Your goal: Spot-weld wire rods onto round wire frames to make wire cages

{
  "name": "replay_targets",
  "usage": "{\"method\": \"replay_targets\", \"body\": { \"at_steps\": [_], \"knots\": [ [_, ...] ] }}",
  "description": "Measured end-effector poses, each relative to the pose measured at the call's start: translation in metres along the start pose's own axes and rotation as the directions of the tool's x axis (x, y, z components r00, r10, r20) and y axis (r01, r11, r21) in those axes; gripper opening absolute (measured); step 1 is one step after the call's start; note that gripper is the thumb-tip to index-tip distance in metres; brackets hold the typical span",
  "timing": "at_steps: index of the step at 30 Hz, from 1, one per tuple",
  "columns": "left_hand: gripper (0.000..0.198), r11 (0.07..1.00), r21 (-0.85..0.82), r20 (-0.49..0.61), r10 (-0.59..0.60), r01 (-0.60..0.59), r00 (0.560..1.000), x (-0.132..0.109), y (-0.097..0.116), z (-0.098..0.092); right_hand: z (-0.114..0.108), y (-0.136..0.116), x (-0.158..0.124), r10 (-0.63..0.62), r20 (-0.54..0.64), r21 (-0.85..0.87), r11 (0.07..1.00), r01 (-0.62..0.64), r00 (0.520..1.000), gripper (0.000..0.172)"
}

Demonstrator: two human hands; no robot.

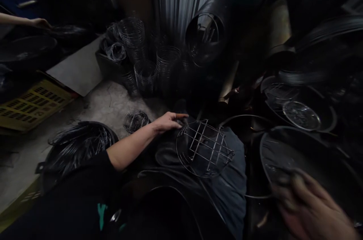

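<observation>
Wire makes up the round grid rack, a circular rim with a raised square lattice of thin grey rods, lying tilted on grey-blue cloth in the middle of the view. The left hand lies just beside the rack's upper left edge, palm down, fingers stretched out flat toward the rack and closed on nothing; whether a fingertip touches the rim cannot be told. Its bare forearm runs back from the rack to a black sleeve. The right hand is blurred, well to the lower right of the rack, fingers curled at the rim of a large dark round pan; how firm its grip is cannot be told. Above that pan, to the upper right of the rack, a shallow round metal dish sits among more dark pans. Beyond the rack, stacks of round wire baskets stand on the grey floor, and one small wire basket lies just left of the left hand. Left of the rack a black tub of looped wire sits near a yellow slotted crate. Far to the upper left, another person's hand rests on dark ware.
</observation>
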State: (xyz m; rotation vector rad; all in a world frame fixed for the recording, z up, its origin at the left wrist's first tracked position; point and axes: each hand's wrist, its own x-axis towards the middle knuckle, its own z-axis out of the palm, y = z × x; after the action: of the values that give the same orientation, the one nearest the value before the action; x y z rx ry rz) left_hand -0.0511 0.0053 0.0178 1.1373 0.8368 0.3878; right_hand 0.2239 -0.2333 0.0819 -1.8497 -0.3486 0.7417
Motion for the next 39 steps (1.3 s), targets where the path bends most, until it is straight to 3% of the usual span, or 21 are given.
{"method": "replay_targets", "body": {
  "at_steps": [3, 5, 8, 19, 22, 27, 30, 34, 39],
  "knots": [
    [0.043, 0.994, -0.107, -0.077, 0.002, -0.01, 0.997, 0.016, 0.004, 0.01, 0.051, 0.003, -0.011, 0.041, 0.098, 0.195, 0.979, -0.059, 0.994, 0.057],
    [0.037, 0.992, -0.123, -0.1, 0.027, -0.039, 0.995, 0.024, 0.006, 0.017, 0.073, 0.01, -0.009, -0.011, 0.077, 0.146, 0.989, 0.0, 0.997, 0.058],
    [0.037, 0.984, -0.166, -0.095, 0.046, -0.062, 0.994, 0.032, 0.007, 0.023, 0.085, 0.017, -0.003, -0.039, 0.035, 0.011, 0.999, 0.038, 0.999, 0.065],
    [0.051, 0.964, -0.266, 0.04, 0.033, -0.021, 0.999, 0.052, 0.011, 0.027, 0.084, 0.02, 0.012, 0.018, 0.05, -0.048, 0.999, -0.016, 0.999, 0.071],
    [0.062, 0.967, -0.253, 0.099, 0.025, 0.001, 0.995, 0.052, 0.009, 0.028, 0.08, 0.022, 0.014, 0.005, 0.085, -0.153, 0.988, 0.008, 0.996, 0.068],
    [0.062, 0.975, -0.218, 0.161, 0.069, -0.033, 0.985, 0.052, 0.004, 0.021, 0.065, 0.02, 0.016, 0.005, 0.212, -0.351, 0.934, 0.071, 0.977, 0.068],
    [0.064, 0.989, -0.144, 0.288, 0.076, -0.035, 0.955, 0.052, 0.007, 0.011, 0.056, 0.018, 0.014, 0.025, 0.328, -0.366, 0.925, 0.102, 0.944, 0.075],
    [0.075, 0.997, -0.067, 0.48, 0.055, -0.025, 0.876, 0.051, 0.014, -0.003, 0.051, 0.017, 0.005, 0.128, 0.471, -0.268, 0.964, 0.003, 0.873, 0.101],
    [0.079, 0.996, -0.021, 0.533, 0.08, -0.082, 0.843, 0.047, 0.018, -0.007, 0.051, 0.024, 0.001, 0.142, 0.495, -0.206, 0.978, -0.042, 0.857, 0.113]
  ]
}}
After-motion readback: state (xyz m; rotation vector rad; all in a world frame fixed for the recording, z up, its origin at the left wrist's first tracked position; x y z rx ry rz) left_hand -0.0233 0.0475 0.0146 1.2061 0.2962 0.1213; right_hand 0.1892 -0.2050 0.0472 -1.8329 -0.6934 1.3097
